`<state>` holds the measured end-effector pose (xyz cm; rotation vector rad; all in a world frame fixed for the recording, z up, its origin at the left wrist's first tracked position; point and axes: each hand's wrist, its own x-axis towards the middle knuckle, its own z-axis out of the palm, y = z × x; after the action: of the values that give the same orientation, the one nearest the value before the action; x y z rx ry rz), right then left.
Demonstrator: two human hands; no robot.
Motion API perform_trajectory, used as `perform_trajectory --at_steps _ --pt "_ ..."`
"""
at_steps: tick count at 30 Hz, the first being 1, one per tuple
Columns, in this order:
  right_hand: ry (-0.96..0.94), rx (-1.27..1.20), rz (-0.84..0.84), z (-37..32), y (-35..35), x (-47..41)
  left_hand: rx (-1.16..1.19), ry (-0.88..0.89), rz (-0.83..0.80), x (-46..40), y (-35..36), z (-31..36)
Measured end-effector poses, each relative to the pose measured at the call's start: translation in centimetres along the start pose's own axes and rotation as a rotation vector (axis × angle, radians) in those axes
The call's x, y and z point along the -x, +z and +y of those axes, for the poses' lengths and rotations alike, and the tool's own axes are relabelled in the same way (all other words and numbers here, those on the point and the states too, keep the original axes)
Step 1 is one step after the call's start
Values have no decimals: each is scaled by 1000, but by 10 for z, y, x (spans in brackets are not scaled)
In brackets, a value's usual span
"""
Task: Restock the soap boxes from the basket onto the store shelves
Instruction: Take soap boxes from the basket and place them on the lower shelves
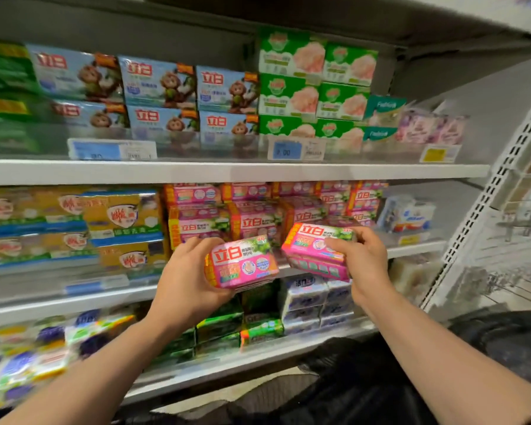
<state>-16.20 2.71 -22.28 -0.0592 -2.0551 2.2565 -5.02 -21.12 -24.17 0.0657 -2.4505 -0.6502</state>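
Note:
My left hand point(186, 282) grips a pink soap pack point(242, 263) with red lettering, held tilted in front of the middle shelf. A second pink soap pack point(314, 245) sits in my right hand point(364, 259), just to the right and a little higher. Both packs are close to the stack of matching pink soap packs point(252, 214) on the middle shelf point(74, 308). No basket shows in this view.
The upper shelf point(196, 171) carries blue monkey-print boxes point(163, 84) and green boxes point(316, 78). Yellow soap packs point(117, 222) fill the middle shelf's left, white-blue packs point(406, 213) its right. The lower shelf holds green and purple-white packs. A perforated white upright point(485, 197) stands at right.

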Motion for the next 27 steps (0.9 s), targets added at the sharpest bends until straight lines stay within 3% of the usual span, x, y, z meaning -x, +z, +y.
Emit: perform_trajectory --at_steps 8,14,22,25,27 --pt "-119 -54 298 -18 -44 -57 68 7 1 -27 48 14" --pt "-105 40 331 0 -73 -104 105 40 -25 -42 92 22" --pt "-271 140 137 -5 -60 -153 86 57 -56 -55 126 17" --pt "-259 94 -96 -4 -49 -169 100 35 -49 -56 132 14" --pt "-260 229 -219 0 -49 -178 105 31 -54 -58 134 12"
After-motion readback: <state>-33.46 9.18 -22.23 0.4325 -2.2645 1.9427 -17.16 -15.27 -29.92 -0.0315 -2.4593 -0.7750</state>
